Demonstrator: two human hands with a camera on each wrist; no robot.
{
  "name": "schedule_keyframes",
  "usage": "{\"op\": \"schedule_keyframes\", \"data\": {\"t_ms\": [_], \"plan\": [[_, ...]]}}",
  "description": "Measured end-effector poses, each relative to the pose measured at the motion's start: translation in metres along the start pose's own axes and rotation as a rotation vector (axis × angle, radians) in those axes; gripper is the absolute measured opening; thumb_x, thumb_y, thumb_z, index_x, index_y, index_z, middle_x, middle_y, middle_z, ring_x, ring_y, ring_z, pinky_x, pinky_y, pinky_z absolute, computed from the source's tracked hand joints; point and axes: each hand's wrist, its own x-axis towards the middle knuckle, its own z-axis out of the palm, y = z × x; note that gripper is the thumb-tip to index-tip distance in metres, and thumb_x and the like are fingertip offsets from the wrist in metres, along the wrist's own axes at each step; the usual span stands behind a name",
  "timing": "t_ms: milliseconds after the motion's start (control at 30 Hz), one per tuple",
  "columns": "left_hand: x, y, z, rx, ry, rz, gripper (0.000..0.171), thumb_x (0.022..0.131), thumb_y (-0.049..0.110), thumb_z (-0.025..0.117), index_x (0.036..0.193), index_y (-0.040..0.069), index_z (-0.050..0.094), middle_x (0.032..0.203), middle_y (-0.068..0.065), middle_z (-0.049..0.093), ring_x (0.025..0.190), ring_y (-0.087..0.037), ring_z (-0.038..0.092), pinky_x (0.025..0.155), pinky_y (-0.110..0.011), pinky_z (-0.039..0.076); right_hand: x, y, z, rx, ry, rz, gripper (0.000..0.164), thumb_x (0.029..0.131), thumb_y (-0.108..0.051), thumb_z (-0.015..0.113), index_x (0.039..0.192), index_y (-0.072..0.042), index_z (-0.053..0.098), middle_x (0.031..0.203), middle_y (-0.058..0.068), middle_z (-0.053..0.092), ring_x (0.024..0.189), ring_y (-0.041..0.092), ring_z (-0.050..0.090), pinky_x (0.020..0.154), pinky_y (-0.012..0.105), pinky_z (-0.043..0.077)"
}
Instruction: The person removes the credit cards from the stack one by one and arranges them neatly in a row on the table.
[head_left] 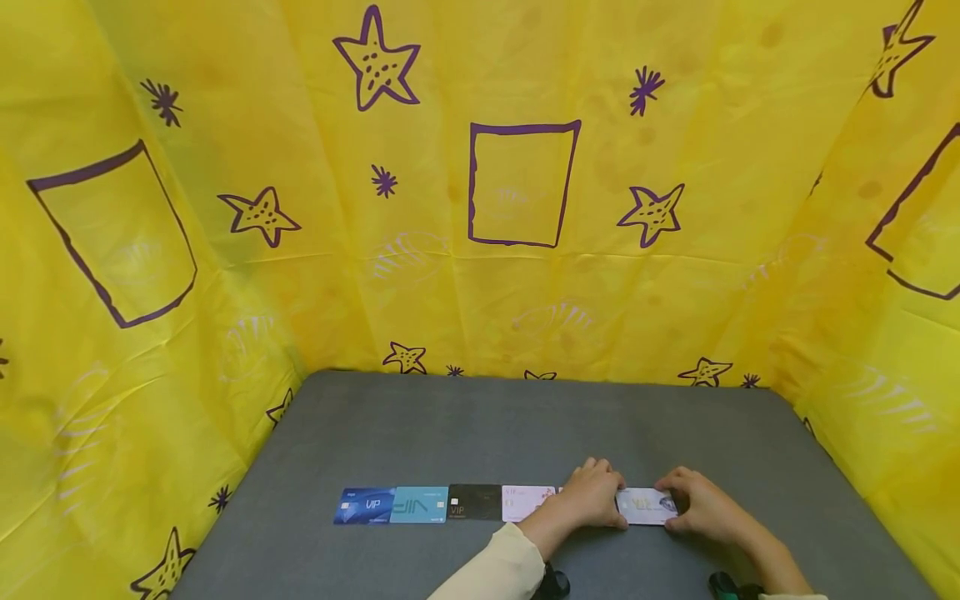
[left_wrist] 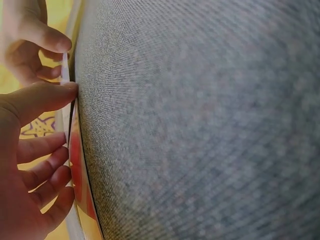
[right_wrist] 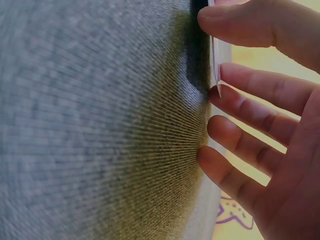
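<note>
A white VIP card with a silvery pattern is at the right end of a row of cards. My left hand holds its left end, and my right hand pinches its right end by the near and far edges. In the right wrist view the card looks slightly raised, with a dark shadow beneath. Leftward lie a pink-white card, a black card, a teal card turned upside down and a blue card. Another card, showing red in the left wrist view, is mostly covered by my left hand.
A grey cloth-covered table carries the row near its front. Yellow fabric walls with purple stars and squares enclose it at the back and both sides. Dark straps show near the wrists.
</note>
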Motion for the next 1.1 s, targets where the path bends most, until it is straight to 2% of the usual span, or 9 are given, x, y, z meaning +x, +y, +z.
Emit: {"op": "schedule_keyframes", "data": {"t_ms": [300,633,1100], "plan": [[-0.0016,0.0006,-0.0015,0.017,0.005,0.009,0.047,0.069,0.047,0.084,0.109,0.027,0.07,0.098,0.011,0.059,0.088,-0.006,0.048,0.071,-0.021,0.038,0.0,-0.0022,0.004,-0.014,0.024,-0.009,0.043,0.063,-0.019,0.086,0.1,-0.006,0.069,0.097,0.0,0.057,0.082,0.002,0.046,0.068,0.022,0.041],[-0.0039,0.0006,-0.0038,0.013,-0.014,0.013,0.046,0.07,0.046,0.084,0.109,0.027,0.071,0.101,0.01,0.06,0.09,-0.006,0.049,0.073,-0.022,0.04,0.0,-0.0002,0.0047,0.006,-0.012,0.011,0.045,0.064,-0.022,0.086,0.102,-0.006,0.069,0.095,0.0,0.052,0.08,0.002,0.042,0.066,0.022,0.037],[-0.005,0.0007,-0.0055,0.015,-0.025,0.012,0.045,0.072,0.046,0.082,0.112,0.029,0.07,0.105,0.011,0.06,0.093,-0.006,0.05,0.076,-0.022,0.041,0.0001,-0.0037,0.0046,0.015,-0.006,0.027,0.045,0.064,-0.02,0.085,0.104,-0.004,0.07,0.094,0.001,0.052,0.079,0.002,0.043,0.066,0.022,0.037]]}}
